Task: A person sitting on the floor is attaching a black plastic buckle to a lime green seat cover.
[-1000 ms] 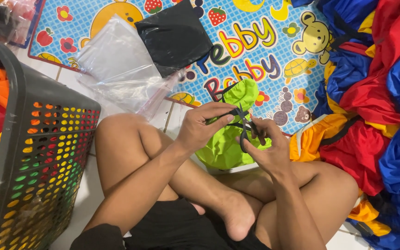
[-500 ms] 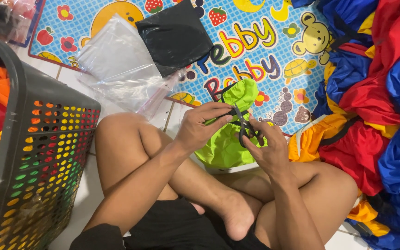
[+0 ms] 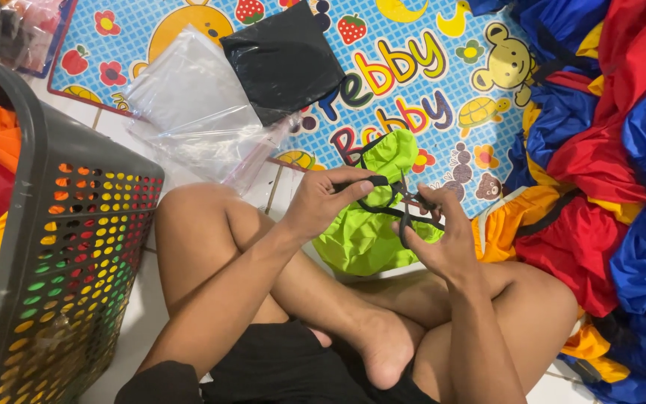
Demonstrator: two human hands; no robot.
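I sit cross-legged on the floor. A lime-green fabric bag (image 3: 371,236) with black straps lies in front of my knees. My left hand (image 3: 321,200) pinches one black strap (image 3: 364,182) and holds it taut. My right hand (image 3: 443,236) grips small black scissors (image 3: 405,213) whose blades sit at the strap, just above the green fabric. Both hands are close together over the bag.
A dark perforated laundry basket (image 3: 54,262) full of coloured cloth stands at my left. Clear plastic bags (image 3: 196,112) and a black folded piece (image 3: 282,60) lie on a colourful play mat (image 3: 413,67). A heap of red, blue and yellow fabric (image 3: 607,164) fills the right.
My hands have shifted slightly; the left hand has pulled the strap further out to the left while the scissors stay at it.
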